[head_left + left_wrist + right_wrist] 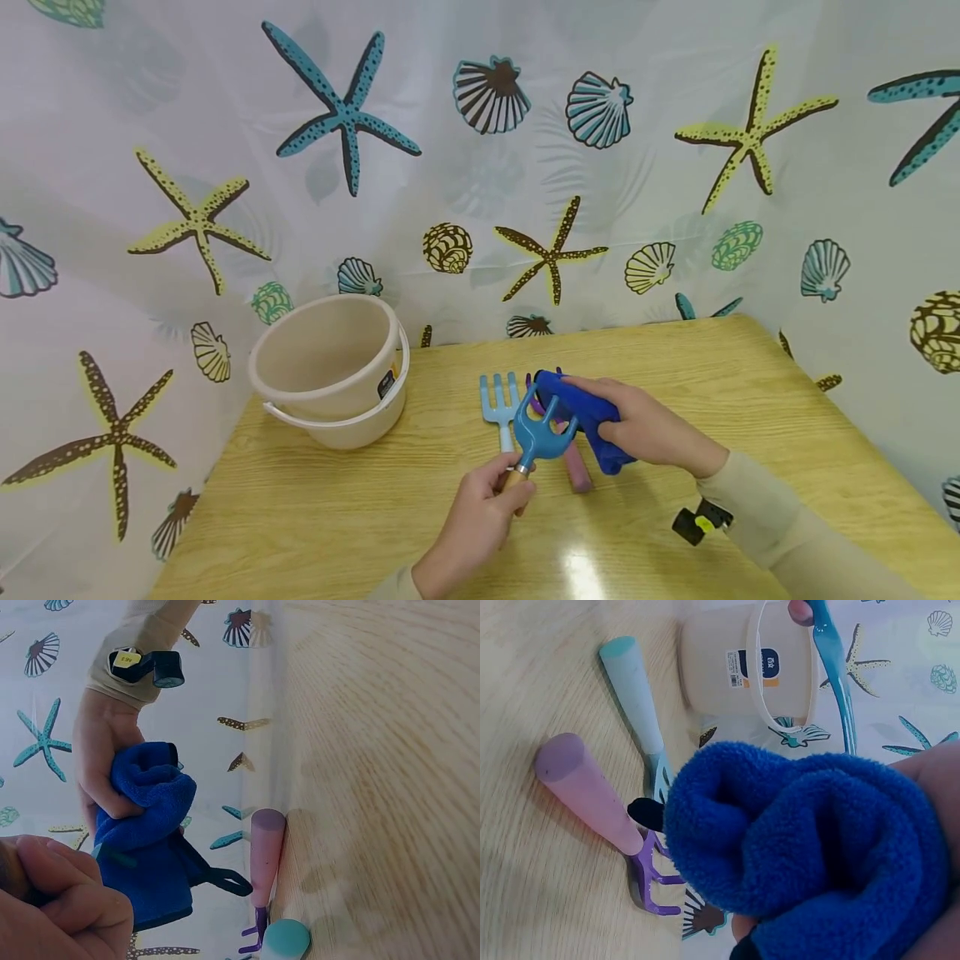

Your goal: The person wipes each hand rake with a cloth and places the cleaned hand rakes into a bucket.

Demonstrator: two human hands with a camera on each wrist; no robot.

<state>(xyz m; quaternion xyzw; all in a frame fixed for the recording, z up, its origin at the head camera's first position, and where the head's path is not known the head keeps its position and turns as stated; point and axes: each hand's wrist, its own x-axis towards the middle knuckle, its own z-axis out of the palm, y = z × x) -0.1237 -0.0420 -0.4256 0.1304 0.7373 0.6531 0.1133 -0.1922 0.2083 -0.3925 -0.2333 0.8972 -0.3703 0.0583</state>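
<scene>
Left hand [478, 510] curled around blue fork [538, 442]; right hand [648, 427] clutches cloth [591, 410].

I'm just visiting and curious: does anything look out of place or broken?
Nothing stands out. The bucket stands upright, the pale blue fork and pink-handled fork lie on the table, and the left hand holds a darker blue fork, the right hand a blue cloth. No spill or damage shows.

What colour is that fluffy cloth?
The cloth is bright blue, seen best in the right wrist view.
</scene>
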